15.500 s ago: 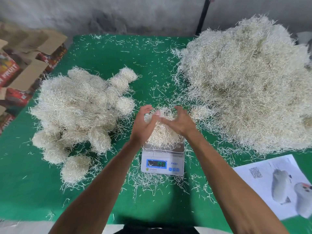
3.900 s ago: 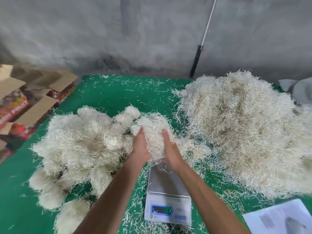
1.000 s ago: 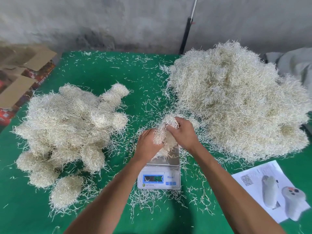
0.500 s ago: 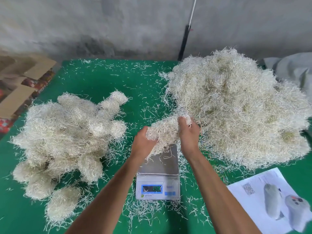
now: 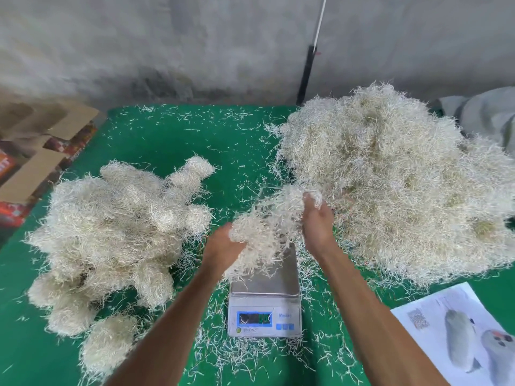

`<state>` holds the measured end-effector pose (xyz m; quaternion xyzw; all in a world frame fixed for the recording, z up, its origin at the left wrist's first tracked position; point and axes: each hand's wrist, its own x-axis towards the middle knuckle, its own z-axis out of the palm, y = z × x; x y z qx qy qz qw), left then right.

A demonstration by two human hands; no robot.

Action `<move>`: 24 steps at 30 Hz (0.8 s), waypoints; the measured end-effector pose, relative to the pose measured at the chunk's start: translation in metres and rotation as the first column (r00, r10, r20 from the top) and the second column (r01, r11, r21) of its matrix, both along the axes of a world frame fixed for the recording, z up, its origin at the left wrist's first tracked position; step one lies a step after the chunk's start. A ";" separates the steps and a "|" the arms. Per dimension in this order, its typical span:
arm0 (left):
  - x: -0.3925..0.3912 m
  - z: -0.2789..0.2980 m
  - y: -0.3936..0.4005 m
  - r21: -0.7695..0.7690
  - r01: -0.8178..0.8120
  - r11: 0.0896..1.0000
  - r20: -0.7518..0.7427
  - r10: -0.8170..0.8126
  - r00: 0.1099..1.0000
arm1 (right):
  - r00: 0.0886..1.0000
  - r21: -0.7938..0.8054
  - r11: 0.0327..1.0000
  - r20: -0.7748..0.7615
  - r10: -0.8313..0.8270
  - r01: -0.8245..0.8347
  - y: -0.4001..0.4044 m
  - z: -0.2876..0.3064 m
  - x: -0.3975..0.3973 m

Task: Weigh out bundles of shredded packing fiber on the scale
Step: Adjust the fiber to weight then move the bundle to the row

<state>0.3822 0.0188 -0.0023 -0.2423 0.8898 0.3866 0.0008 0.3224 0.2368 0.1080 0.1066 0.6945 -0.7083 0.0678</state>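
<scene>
Fiber bundle hangs above the scale, grasped at its left end by the left hand and at its right end by the right hand. Weighed bundles lie left, the loose heap right, on the green tabletop.

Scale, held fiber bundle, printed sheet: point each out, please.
scale [image 5: 264,285], head view, bare steel platform.
fiber bundle [image 5: 267,224], head view, middle of the clump between both hands.
printed sheet [image 5: 434,341], head view, white area near its left side.
</scene>
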 end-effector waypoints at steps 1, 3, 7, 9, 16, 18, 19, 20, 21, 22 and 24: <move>0.006 -0.002 -0.011 0.000 -0.040 0.999 0.022 0.040 0.999 | 0.998 -0.053 0.997 0.006 -0.056 0.056 0.010 0.004 -0.009; 0.023 -0.010 -0.038 0.018 -0.153 0.988 0.078 0.151 0.985 | 0.986 -0.111 0.980 0.029 -0.164 0.167 0.038 0.016 -0.031; 0.038 -0.021 -0.057 0.025 -0.249 0.968 0.170 0.241 0.955 | 0.980 -0.062 0.978 -0.001 -0.201 0.201 0.056 0.017 -0.045; 0.036 -0.022 -0.053 0.079 -0.290 0.954 0.175 0.273 0.946 | 0.961 -0.087 0.957 0.064 -0.271 0.276 0.054 0.004 -0.046; 0.051 -0.024 -0.080 0.090 -0.535 0.840 0.263 0.498 0.826 | 0.879 -0.070 0.886 0.183 -0.441 0.459 0.109 -0.018 -0.067; 0.047 -0.026 -0.067 0.155 -0.540 0.827 0.240 0.499 0.833 | 0.923 0.108 0.933 0.149 -0.356 0.343 0.113 -0.028 -0.063; 0.043 -0.025 -0.058 0.184 -0.527 0.830 0.226 0.486 0.844 | 0.953 0.205 0.947 0.123 -0.277 0.249 0.109 -0.032 -0.057; 0.038 -0.023 -0.050 0.195 -0.512 0.836 0.214 0.473 0.855 | 0.975 0.194 0.967 0.115 -0.188 0.164 0.103 -0.038 -0.050; 0.032 -0.021 -0.042 0.202 -0.499 0.843 0.200 0.463 0.863 | 0.986 0.171 0.979 0.107 -0.126 0.106 0.097 -0.044 -0.043; 0.026 -0.018 -0.035 0.212 -0.485 0.849 0.182 0.453 0.873 | 0.991 0.212 0.976 0.114 -0.072 0.047 0.092 -0.052 -0.039; 0.015 -0.009 -0.022 0.226 -0.443 0.868 0.130 0.424 0.896 | 0.989 0.223 0.975 0.142 -0.024 -0.008 0.084 -0.067 -0.031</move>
